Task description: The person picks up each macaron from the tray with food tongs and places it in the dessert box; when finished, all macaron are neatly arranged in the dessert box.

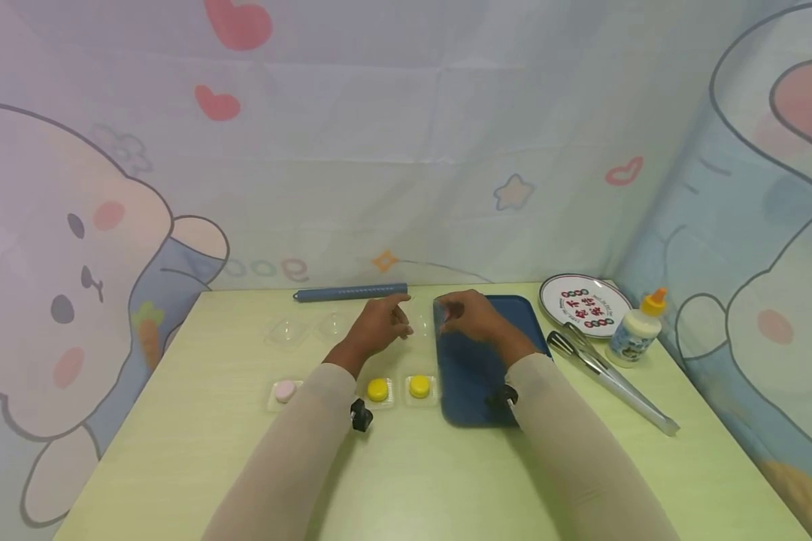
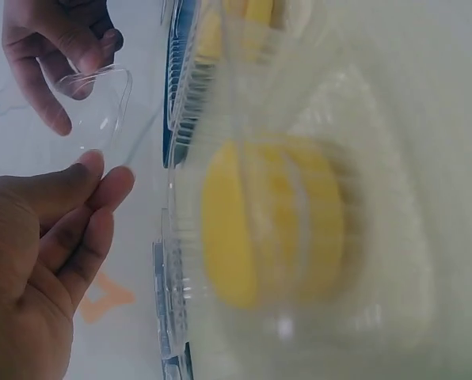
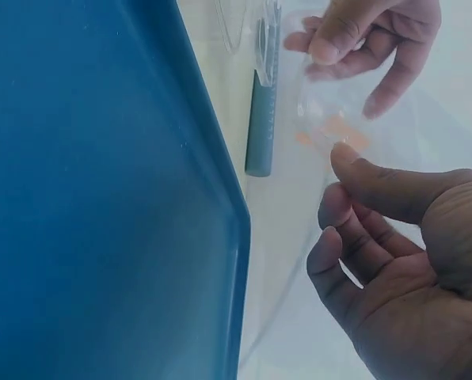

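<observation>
A clear plastic lid (image 2: 93, 99) is pinched by the curled fingers (image 2: 78, 47) of the right hand (image 1: 470, 315), above the counter (image 1: 413, 466). The left hand (image 1: 379, 324) is held just beside it, its fingers (image 2: 93, 186) nearly straight and touching the lid's edge. A blue tray (image 1: 477, 376) lies below the right fingers, and two yellow cakes (image 1: 398, 388) lie nearer the left wrist.

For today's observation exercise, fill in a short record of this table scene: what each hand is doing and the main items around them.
left hand: fingers touching a clear plastic lid
right hand: pinching the same lid
tray: blue, under the right hand
yellow cakes: two, in clear bases
pink cake: left of them
tongs: right of tray
bottle: upright beside plate
</observation>
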The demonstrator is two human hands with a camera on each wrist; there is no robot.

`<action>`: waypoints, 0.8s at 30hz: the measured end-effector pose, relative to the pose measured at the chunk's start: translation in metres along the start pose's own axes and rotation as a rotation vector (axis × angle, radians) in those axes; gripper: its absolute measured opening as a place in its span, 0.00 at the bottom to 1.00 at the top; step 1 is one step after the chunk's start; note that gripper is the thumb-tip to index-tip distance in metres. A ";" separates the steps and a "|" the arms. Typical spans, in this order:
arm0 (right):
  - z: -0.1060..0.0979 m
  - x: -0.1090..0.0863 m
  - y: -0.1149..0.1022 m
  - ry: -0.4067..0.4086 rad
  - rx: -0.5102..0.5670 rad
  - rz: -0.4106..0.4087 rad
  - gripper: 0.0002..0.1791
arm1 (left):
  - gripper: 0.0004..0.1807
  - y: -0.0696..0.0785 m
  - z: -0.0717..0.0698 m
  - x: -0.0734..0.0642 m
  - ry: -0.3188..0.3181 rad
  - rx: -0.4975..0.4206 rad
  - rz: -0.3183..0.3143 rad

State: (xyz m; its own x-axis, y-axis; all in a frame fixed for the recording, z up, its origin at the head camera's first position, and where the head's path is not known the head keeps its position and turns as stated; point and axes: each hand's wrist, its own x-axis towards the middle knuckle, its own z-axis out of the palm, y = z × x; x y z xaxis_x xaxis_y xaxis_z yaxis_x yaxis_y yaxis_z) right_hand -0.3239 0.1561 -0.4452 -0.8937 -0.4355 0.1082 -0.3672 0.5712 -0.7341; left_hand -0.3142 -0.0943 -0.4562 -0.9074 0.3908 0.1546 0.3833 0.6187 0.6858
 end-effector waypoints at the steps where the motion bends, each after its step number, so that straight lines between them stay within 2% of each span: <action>1: -0.001 -0.001 0.000 -0.002 0.017 -0.011 0.31 | 0.36 0.000 0.000 0.000 -0.013 -0.016 0.000; 6: -0.002 -0.005 0.002 -0.031 0.072 -0.028 0.29 | 0.30 0.001 -0.003 -0.004 -0.041 -0.066 0.015; 11: -0.002 -0.011 0.001 -0.051 0.083 -0.025 0.27 | 0.23 0.001 -0.004 -0.008 -0.041 -0.105 0.024; 14: -0.001 -0.015 0.000 -0.052 0.084 -0.027 0.26 | 0.20 0.001 -0.005 -0.011 -0.062 -0.122 0.029; 19: 0.002 -0.023 0.000 -0.034 0.107 -0.018 0.24 | 0.21 0.005 -0.004 -0.019 -0.107 -0.142 0.023; 24: 0.006 -0.032 -0.003 -0.016 0.078 -0.030 0.22 | 0.28 0.007 -0.003 -0.025 -0.147 -0.141 0.016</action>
State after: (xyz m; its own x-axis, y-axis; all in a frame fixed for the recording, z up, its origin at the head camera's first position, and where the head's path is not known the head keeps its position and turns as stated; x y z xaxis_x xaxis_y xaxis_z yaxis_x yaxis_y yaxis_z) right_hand -0.2930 0.1639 -0.4504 -0.8782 -0.4629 0.1205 -0.3719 0.5022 -0.7807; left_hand -0.2894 -0.1022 -0.4529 -0.8625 0.5015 0.0682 0.3605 0.5142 0.7783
